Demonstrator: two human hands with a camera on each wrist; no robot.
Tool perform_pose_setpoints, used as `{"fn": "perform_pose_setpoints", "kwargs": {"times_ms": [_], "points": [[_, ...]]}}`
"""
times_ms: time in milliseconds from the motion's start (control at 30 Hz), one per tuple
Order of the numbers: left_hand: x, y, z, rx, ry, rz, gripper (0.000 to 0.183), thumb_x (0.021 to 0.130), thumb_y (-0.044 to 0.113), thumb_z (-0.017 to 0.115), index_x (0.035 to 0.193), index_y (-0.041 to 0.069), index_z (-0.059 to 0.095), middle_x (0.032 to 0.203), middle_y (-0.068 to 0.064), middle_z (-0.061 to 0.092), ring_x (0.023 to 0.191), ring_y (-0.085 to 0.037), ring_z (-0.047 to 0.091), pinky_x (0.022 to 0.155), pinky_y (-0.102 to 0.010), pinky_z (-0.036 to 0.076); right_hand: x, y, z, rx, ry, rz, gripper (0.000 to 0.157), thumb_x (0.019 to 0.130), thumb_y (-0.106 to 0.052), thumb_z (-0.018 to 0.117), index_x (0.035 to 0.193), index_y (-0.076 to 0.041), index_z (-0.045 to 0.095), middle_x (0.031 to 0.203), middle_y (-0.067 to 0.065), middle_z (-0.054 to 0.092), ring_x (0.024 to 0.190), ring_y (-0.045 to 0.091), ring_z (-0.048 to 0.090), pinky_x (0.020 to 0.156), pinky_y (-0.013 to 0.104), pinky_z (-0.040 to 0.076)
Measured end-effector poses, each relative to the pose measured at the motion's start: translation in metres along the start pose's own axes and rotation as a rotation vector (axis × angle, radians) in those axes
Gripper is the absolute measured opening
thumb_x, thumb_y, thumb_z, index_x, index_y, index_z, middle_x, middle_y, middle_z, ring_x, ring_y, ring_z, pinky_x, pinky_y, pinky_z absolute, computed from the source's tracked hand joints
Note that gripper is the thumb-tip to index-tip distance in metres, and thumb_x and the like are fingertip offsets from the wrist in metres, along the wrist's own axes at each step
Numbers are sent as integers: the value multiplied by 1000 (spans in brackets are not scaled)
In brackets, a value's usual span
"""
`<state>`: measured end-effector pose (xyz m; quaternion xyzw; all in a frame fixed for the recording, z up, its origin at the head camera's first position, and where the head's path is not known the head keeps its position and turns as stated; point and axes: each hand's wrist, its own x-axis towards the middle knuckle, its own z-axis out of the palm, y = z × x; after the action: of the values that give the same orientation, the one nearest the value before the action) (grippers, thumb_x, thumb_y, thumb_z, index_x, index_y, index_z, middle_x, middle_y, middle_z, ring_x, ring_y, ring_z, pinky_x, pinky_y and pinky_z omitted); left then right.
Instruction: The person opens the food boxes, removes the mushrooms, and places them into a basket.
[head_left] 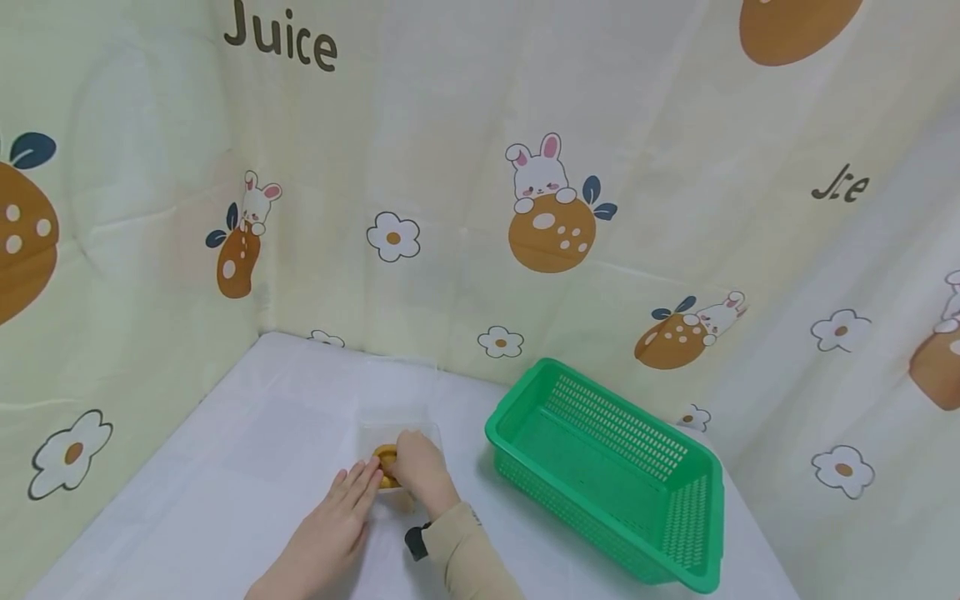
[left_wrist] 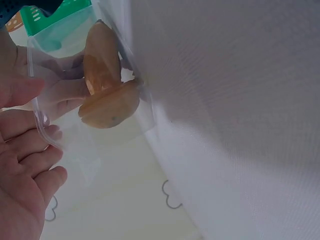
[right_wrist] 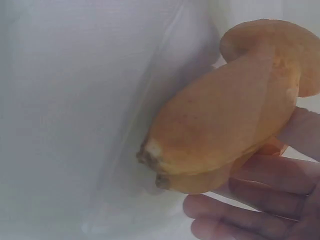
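A beige fabric sleeve (head_left: 472, 554) was stretched beside a clear plastic box (head_left: 375, 435), where a tan, mushroom-shaped piece (right_wrist: 215, 120) was contained; the left hand (head_left: 341, 508) was laid straight-fingered, the right hand's (head_left: 422, 471) grip could not be told; tipping was risked by uneven pressing

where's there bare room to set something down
Widest: white table left of the clear plastic box, out to the table's left edge. Narrower: the strip between box and green plastic basket; the basket's floor is bare too. Crowded: the box, with left hand, right hand and tan pieces.
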<state>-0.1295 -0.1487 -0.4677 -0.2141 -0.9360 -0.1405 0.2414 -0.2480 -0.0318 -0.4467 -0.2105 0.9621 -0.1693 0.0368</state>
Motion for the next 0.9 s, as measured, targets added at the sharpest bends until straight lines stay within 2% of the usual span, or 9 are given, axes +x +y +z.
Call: {"fn": "perform_pose_setpoints", "kwargs": {"times_ms": [200, 367, 600, 733, 900], "points": [[0, 1, 3, -17, 43, 16, 50, 78, 2, 65, 123, -14, 50, 134, -25, 44, 124, -37, 39, 103, -47, 31, 2, 3, 1, -37, 61, 13, 21, 73, -13, 75, 74, -2, 57, 62, 0, 48, 50, 11, 42, 43, 21, 36], [4, 3, -1, 0, 0, 4, 51, 79, 2, 63, 125, -14, 48, 135, -25, 42, 126, -37, 37, 103, -48, 31, 4, 1, -5, -93, 123, 21, 26, 67, -17, 80, 75, -3, 59, 61, -2, 49, 51, 10, 43, 42, 21, 37], [4, 5, -5, -14, -39, -13, 52, 80, 2, 63, 126, -16, 45, 136, -27, 41, 126, -38, 37, 104, -49, 30, 0, -6, -19, -186, 119, 48, 30, 67, -24, 83, 81, -5, 65, 65, 0, 57, 54, 11, 51, 45, 24, 42], [3, 5, -5, -10, -38, -16, 52, 79, 2, 63, 125, -16, 46, 135, -26, 42, 126, -38, 37, 104, -48, 30, -5, -8, -24, -154, 144, 39, 26, 68, -24, 82, 77, -7, 65, 65, -2, 57, 54, 11, 51, 45, 24, 42], [2, 7, -6, -21, -23, -17, 50, 79, 0, 63, 123, -17, 48, 134, -27, 43, 124, -39, 39, 103, -49, 31, -15, -6, -35, -116, 219, -24, 21, 70, -21, 78, 70, -10, 61, 59, -6, 49, 49, 8, 44, 42, 21, 37]]}}
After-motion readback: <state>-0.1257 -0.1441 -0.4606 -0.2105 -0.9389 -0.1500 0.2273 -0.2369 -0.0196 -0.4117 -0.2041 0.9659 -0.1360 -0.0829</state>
